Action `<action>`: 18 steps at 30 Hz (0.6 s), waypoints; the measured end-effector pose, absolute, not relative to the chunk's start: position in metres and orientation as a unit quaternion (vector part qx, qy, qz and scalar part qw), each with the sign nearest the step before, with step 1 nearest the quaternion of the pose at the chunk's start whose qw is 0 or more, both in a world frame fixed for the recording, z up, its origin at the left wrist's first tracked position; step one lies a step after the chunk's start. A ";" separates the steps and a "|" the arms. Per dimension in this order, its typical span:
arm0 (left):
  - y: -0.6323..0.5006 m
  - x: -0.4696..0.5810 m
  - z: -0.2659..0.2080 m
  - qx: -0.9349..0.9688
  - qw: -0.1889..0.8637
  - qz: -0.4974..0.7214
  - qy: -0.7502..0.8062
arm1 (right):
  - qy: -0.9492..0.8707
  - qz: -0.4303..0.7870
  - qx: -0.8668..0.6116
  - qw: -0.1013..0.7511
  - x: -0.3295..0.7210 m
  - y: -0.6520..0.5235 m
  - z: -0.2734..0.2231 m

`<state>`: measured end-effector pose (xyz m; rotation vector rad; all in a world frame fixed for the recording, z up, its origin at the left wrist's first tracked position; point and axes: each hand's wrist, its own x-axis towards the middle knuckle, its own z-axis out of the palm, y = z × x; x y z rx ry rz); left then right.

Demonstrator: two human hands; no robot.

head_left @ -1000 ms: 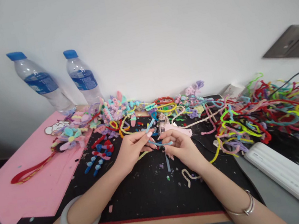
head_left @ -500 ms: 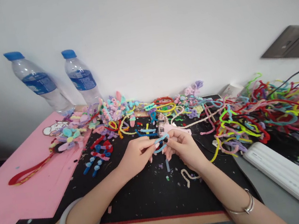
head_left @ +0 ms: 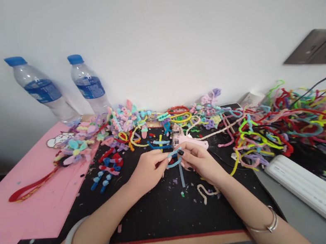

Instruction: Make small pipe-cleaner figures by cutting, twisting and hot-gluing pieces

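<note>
Between my hands a light-blue pipe cleaner (head_left: pixel 175 163) is bent into a small loop. My left hand (head_left: pixel 150 167) pinches its left side with thumb and forefinger. On the other side my right hand (head_left: pixel 197 157) pinches it between fingertips with dark-painted nails. Below the loop a thin grey-blue strip (head_left: pixel 182 176) points down toward the black mat (head_left: pixel 166 214). Behind the right hand sits a pink glue gun-like tool (head_left: pixel 189 139), partly covered. Short blue and yellow pipe cleaner pieces (head_left: pixel 160 143) lie just beyond the left hand.
Finished fuzzy flowers (head_left: pixel 123 118) line the wall. A tangle of pipe cleaners (head_left: pixel 314 120) fills the right, beside a white power strip (head_left: pixel 317 191). Pink sheets (head_left: pixel 30 191) lie left, holding a red strap (head_left: pixel 32 189). Two water bottles (head_left: pixel 40 91) lean against the wall.
My right fingers have shifted slightly on the light-blue pipe cleaner, and its loop looks a little flatter. The left hand stays nearly in place.
</note>
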<state>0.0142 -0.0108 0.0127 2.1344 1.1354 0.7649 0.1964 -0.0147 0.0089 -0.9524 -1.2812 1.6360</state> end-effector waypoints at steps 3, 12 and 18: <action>-0.010 0.014 0.012 0.818 0.287 0.274 0.416 | -0.529 0.620 -0.410 0.410 0.196 -0.014 0.009; -0.012 0.015 0.007 0.841 0.251 0.277 0.390 | -0.517 0.583 -0.468 0.417 0.192 -0.015 0.004; -0.015 0.015 0.008 0.861 0.236 0.254 0.373 | -0.515 0.565 -0.488 0.421 0.191 -0.016 0.005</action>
